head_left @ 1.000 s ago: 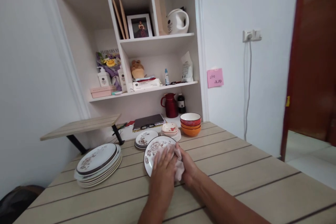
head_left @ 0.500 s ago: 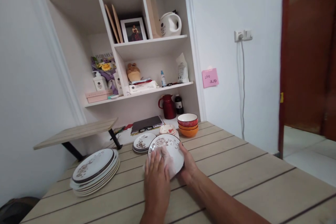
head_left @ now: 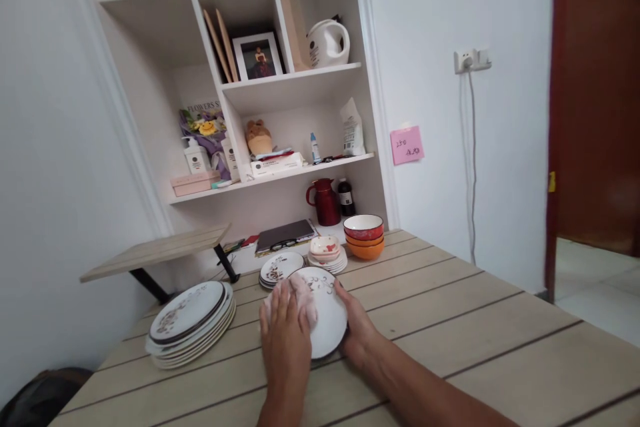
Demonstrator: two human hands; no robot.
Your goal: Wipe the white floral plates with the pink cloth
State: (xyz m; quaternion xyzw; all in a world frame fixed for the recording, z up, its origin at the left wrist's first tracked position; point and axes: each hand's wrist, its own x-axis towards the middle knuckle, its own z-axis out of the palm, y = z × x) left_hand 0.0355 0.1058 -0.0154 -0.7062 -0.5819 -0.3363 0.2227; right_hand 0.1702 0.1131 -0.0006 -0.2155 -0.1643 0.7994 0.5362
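A white plate (head_left: pixel 330 320) with a dark rim and brown floral pattern is held tilted above the table. My right hand (head_left: pixel 357 327) grips its right edge, thumb on the rim and fingers underneath. Against the plate's left side, my left hand (head_left: pixel 287 330) presses a pale pink cloth (head_left: pixel 304 301), its fingers laid over it. Just behind, a short stack of small floral plates (head_left: pixel 281 269) stands on the table. A taller stack of large plates (head_left: pixel 187 313) sits to the left.
Orange and red bowls (head_left: pixel 365 240) are stacked at the back right, beside small dishes (head_left: pixel 325 247) on white plates. A low wooden riser (head_left: pixel 160 253) stands at the left. Behind are a red jug (head_left: pixel 326 203), a dark bottle (head_left: pixel 345 197) and a laptop (head_left: pixel 285 237) with glasses. The wooden tabletop (head_left: pixel 475 327) extends right.
My left hand and the cloth have shifted to the plate's left edge. The plate has come slightly lower and nearer, uncovering the small dishes behind it.
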